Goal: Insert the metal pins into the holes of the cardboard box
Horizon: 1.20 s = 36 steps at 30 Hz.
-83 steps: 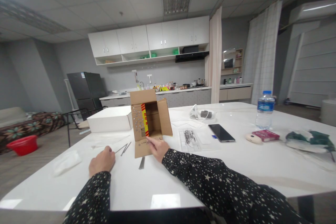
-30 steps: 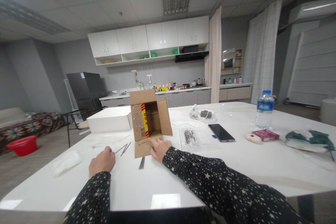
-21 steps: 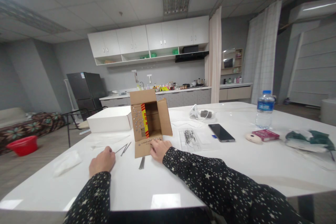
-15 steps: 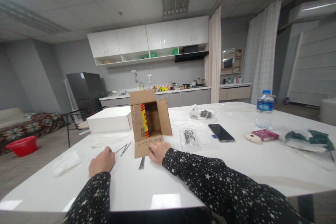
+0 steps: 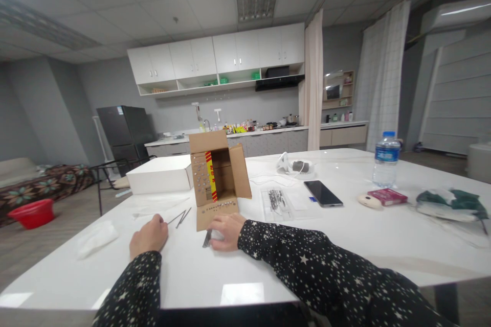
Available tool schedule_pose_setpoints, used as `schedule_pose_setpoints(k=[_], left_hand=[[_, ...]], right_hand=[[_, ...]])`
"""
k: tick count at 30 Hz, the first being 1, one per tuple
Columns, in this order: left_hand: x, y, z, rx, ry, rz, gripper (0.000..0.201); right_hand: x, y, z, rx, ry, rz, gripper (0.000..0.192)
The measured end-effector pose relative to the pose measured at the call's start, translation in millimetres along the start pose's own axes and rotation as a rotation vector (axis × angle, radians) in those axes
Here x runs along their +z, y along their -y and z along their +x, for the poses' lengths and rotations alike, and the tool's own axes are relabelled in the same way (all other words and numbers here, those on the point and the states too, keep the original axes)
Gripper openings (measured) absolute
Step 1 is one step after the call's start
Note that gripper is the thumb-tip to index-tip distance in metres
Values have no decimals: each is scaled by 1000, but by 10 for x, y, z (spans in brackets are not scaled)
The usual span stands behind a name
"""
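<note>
R hand (image 5: 227, 231) lies palm-down on the white table (image 5: 345, 245), forearm angling in from lower right, fingertips curled loosely onto the small dark metal rods (image 5: 207, 238); can't tell if it actually grips them. L hand (image 5: 149, 236) rests as a loose fist on the table, well apart, w/ nothing visibly in it. Rods lie flat in a bunch, long axis running near-to-far, just in front of the lowered flap of the cardboard box (image 5: 215, 176). Box lies on its side, opening facing the person. More thin rods (image 5: 180, 217) lie between L hand & box. Bare tabletop spreads toward the near edge; a clear bag (image 5: 278, 202) sits to the R.
</note>
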<state>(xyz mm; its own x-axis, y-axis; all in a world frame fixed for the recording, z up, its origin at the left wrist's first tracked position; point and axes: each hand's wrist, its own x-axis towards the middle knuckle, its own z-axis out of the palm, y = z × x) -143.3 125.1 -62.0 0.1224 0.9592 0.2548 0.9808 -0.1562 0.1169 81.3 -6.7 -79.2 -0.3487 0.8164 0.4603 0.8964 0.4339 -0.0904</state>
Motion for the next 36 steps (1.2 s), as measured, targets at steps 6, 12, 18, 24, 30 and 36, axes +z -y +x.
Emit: schedule_pose_setpoints(k=[6, 12, 18, 24, 30, 36], left_hand=[[-14, -4, -15, -3, 8, 2, 31], [20, 15, 10, -6, 7, 1, 32], [47, 26, 31, -3, 5, 4, 31], [34, 20, 19, -6, 4, 0, 31], [5, 3, -2, -9, 2, -16, 31], [1, -3, 1, -8, 9, -7, 32]], right_hand=[[26, -24, 7, -21, -6, 2, 40], [14, -10, 6, 4, 8, 13, 44], [-14, -1, 1, -5, 10, 9, 45], [-17, 0, -3, -15, 15, 5, 45], [-8, 2, 3, -21, 14, 9, 44], [20, -16, -1, -23, -28, 2, 43]])
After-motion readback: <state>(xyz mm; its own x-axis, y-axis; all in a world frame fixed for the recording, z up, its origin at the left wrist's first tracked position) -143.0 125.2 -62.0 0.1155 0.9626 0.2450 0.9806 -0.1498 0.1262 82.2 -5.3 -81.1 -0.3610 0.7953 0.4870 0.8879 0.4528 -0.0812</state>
